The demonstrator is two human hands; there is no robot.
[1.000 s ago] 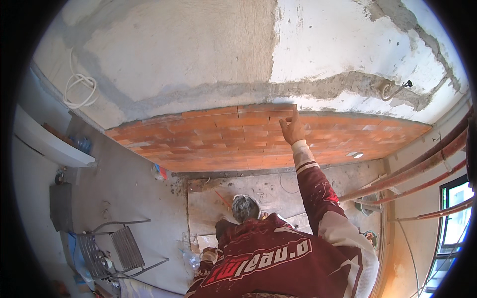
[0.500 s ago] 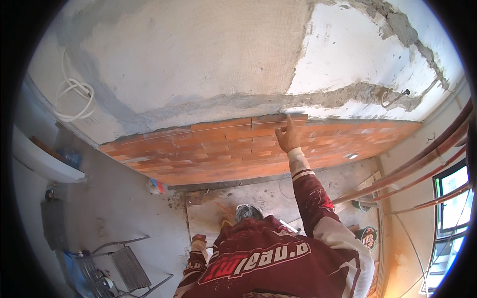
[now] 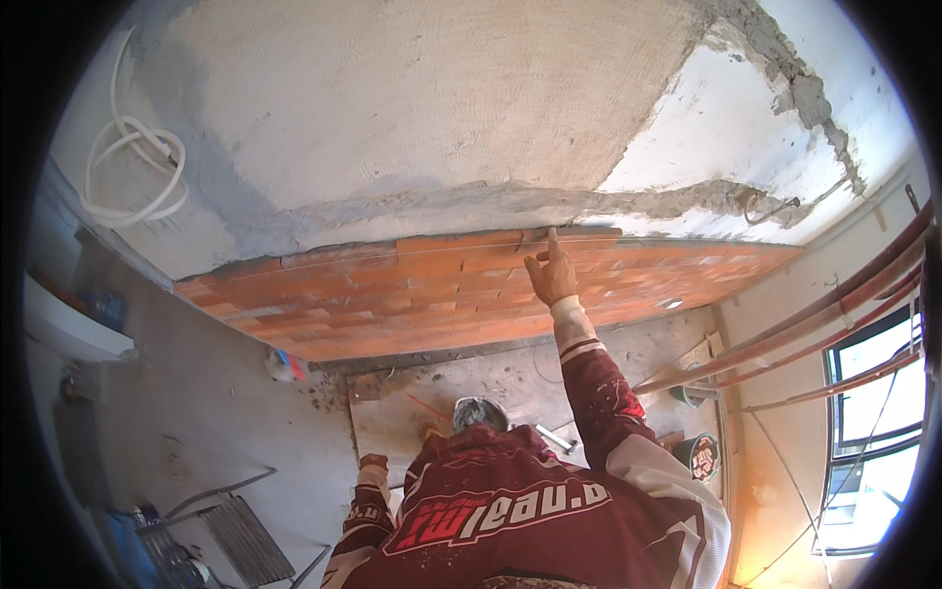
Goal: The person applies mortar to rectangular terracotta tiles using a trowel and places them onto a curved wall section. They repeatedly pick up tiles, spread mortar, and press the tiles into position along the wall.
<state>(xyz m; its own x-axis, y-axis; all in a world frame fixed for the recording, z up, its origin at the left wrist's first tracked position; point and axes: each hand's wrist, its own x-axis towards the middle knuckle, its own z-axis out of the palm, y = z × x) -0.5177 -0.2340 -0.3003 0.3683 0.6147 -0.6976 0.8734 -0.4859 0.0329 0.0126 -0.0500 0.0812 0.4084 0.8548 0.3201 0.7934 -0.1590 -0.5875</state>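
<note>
My right hand (image 3: 554,275) is raised at the brick wall (image 3: 432,304), its index finger stretched to a top-row brick (image 3: 589,236), thumb apart, nothing visible in it. A thin string (image 3: 343,255) runs across the upper bricks. The plastered wall (image 3: 412,118) is just beyond. My left hand (image 3: 373,466) is low, beside my maroon sleeve, fingers curled; what it holds, if anything, I cannot make out. Below me, a bucket of grey mix (image 3: 474,412) is partly hidden by my body, with a silvery bar (image 3: 555,439) at its right.
Coiled white conduit (image 3: 137,172) hangs upper left. Red-brown scaffold pipes (image 3: 824,329) cross the right side before a window (image 3: 873,412). A folding chair (image 3: 235,535) stands lower left; a tub (image 3: 699,457) sits at the right; a bagged item (image 3: 285,363) lies by the wall.
The camera's view has shifted, with the plastered wall filling more of the upper left. My right hand appears lower and further left in the picture, still at the top bricks.
</note>
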